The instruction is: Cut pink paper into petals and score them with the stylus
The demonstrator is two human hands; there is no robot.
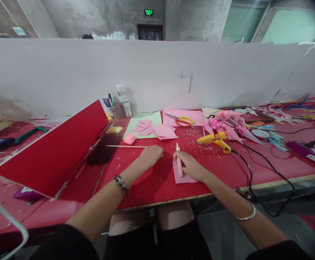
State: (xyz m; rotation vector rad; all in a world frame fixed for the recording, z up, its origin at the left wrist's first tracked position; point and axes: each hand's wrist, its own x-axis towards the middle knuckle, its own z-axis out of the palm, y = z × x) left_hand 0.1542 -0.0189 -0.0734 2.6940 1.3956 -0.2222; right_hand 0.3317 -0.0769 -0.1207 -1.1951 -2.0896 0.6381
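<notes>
My left hand (152, 155) is closed on the red tabletop, around one end of a thin stick (125, 146) that points left. My right hand (188, 164) grips a pale, pen-like tool (179, 167) with a narrow tip, held over a pink paper piece (186, 179) near the table's front edge. Beyond my hands, pink paper petals (165, 131) lie on a light green sheet (130, 124). A small pink lump (130, 139) is beside them. To the right of my right hand stands a yellow glue gun (214, 140).
Scissors (183, 119) rest on pink paper at the back. Pink crafted pieces (224, 122) are heaped behind the glue gun, whose black cable hangs over the edge. A red board (62, 148) leans at left beside a dark phone (103, 150). A pen cup (113, 111) stands behind.
</notes>
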